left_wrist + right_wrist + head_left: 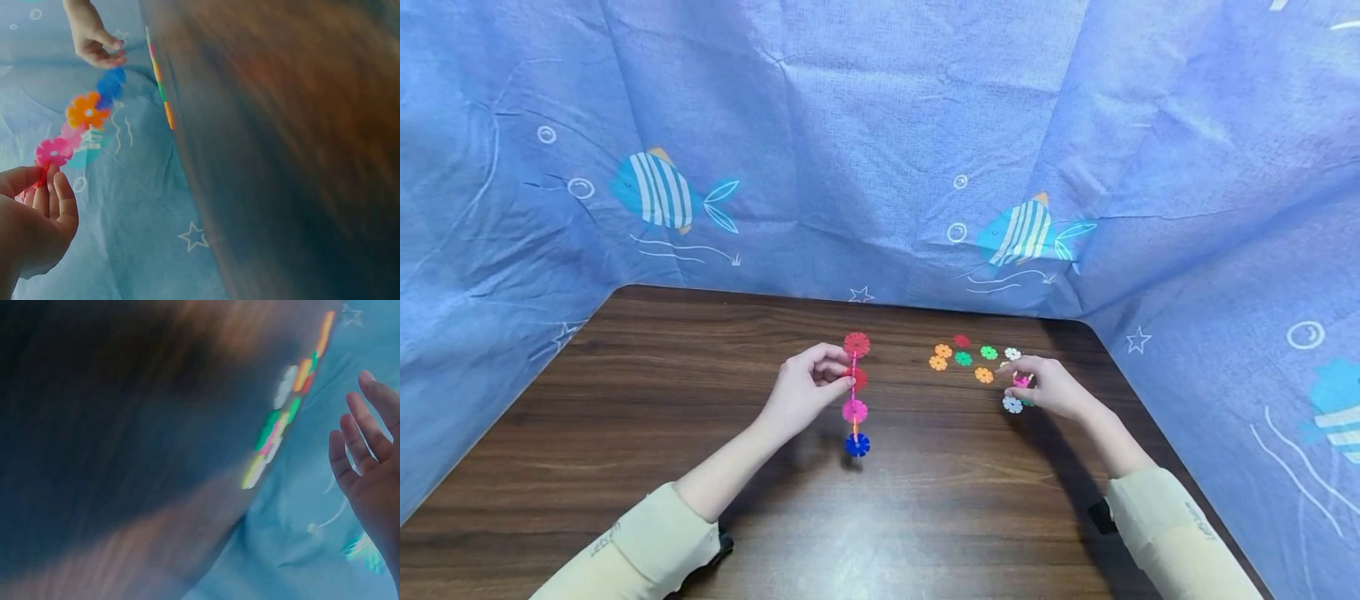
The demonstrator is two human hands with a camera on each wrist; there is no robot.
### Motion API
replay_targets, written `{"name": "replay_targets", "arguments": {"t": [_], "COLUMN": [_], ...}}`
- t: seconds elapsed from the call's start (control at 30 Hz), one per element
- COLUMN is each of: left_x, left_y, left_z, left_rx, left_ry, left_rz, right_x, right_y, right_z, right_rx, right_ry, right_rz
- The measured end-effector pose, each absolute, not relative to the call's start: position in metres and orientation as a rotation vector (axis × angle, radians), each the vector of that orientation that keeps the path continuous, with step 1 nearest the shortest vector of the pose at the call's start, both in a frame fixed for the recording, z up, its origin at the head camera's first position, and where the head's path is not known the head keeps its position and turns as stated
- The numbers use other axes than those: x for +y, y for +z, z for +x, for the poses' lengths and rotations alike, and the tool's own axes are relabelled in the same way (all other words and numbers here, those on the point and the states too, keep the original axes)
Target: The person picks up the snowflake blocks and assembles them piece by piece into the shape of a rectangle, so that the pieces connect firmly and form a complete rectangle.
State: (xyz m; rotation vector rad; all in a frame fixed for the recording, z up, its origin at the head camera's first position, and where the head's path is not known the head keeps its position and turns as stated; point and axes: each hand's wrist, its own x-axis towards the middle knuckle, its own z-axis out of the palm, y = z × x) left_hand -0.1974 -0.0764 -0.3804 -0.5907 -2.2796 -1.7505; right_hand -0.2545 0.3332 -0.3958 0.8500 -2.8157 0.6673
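Note:
My left hand (797,387) pinches a chain of linked snowflake discs between thumb and fingers, held above the table. In the head view the chain runs from a red disc (857,343) at the top, through a pink disc (854,412), down to a blue disc (857,445). The left wrist view also shows an orange disc (88,112) in it. My right hand (1051,386) is over the loose discs on the right, overlapping a pink disc (1022,381) in the head view. In the right wrist view its fingers (369,428) are spread and hold nothing.
Loose orange discs (983,376), a green disc (963,358), a red disc (961,341) and a pale disc (1012,404) lie among several others on the brown wooden table (700,367). A blue fish-patterned cloth (865,167) hangs behind and beside the table.

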Motion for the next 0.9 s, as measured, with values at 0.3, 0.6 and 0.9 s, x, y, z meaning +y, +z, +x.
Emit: {"name": "replay_targets", "arguments": {"t": [0.3, 0.6, 0.9], "left_x": [-0.079, -0.085, -0.089], "left_y": [-0.378, -0.378, -0.381], "left_z": [-0.205, -0.212, -0.218], "left_rx": [-2.325, -2.341, -2.361], "left_ry": [-1.645, -1.555, -1.415], "left_rz": [-0.638, -0.743, -0.768], "right_x": [0.352, 0.363, 0.359], "right_y": [-0.411, -0.416, -0.413], "right_z": [-0.259, -0.265, -0.268], "right_rx": [-2.968, -2.884, -3.043], "right_ry": [0.559, 0.536, 0.506], "right_rz": [0.864, 1.045, 0.924]}}
